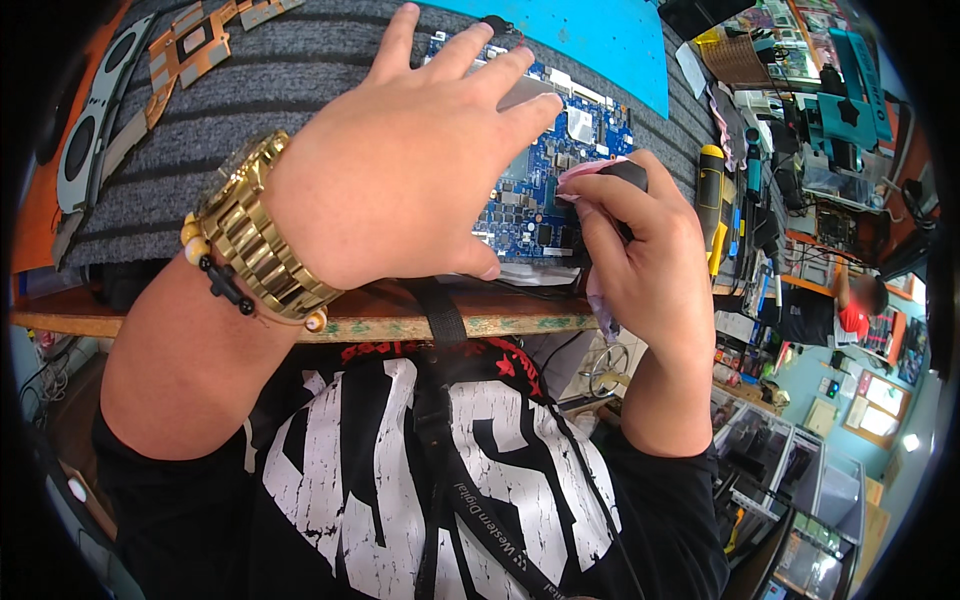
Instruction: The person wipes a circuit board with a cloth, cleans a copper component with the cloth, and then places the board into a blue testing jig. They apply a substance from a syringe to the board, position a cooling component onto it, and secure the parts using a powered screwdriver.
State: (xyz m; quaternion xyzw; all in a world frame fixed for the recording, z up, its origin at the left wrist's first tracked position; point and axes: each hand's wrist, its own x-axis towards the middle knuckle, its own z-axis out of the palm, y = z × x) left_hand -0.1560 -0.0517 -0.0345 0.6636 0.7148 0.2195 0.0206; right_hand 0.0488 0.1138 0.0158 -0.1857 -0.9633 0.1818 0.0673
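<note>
A blue circuit board [550, 160] lies on the grey ribbed mat [150, 215]. Flat across its left part is my left hand [400, 165], fingers spread, covering much of the board; its fingertips reach the far side and the thumb lies by the near edge. My right hand [650, 250] pinches a pink cloth [596, 170] against the board's right part. Some dark material shows between those fingers, and I cannot make out what it is. A loose end of the cloth hangs below the right hand, near the table edge.
A copper heat sink [190, 45] and a panel with round fans [97, 120] lie at the far left. A bright blue mat [590, 40] covers the back. A yellow and black tool [711, 195] is close by my right hand. Another person [845, 315] is far right.
</note>
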